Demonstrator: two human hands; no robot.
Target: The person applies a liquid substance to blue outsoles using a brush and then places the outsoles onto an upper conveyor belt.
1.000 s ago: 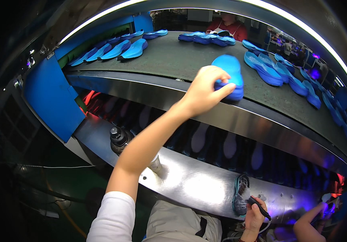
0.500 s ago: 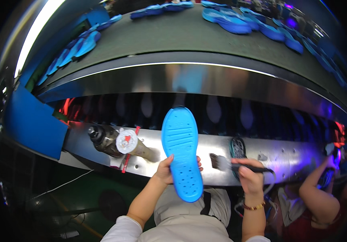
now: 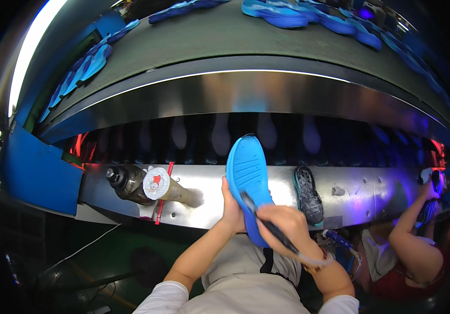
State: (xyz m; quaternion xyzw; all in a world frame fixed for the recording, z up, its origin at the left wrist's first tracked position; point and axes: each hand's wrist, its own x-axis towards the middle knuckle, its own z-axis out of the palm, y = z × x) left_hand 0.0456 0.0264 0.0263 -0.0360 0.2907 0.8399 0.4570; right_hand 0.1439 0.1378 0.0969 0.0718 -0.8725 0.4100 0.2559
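My left hand [image 3: 232, 212] grips a bright blue shoe sole [image 3: 249, 163] along its left edge, holding it tilted with its grooved face up. In my right hand [image 3: 289, 226] is a brush [image 3: 277, 234] with a dark handle and a cord or tube trailing from it. The brush head lies over the middle of the sole and seems to touch it. My right hand hides part of the sole's lower half. To the right, a black and teal outsole [image 3: 307, 198] rests on the steel ledge [image 3: 282, 180].
On the ledge's left stand a dark-capped bottle [image 3: 125, 180] and a white-lidded drink cup [image 3: 158, 184]. Above, a green conveyor belt [image 3: 193, 44] carries several blue soles [image 3: 280, 14]. Another person's arm [image 3: 411, 225] reaches in at the right.
My right hand has brought the brush left from beside the outsole onto the blue sole. The sole has shifted slightly right and tilted. The view has moved a little.
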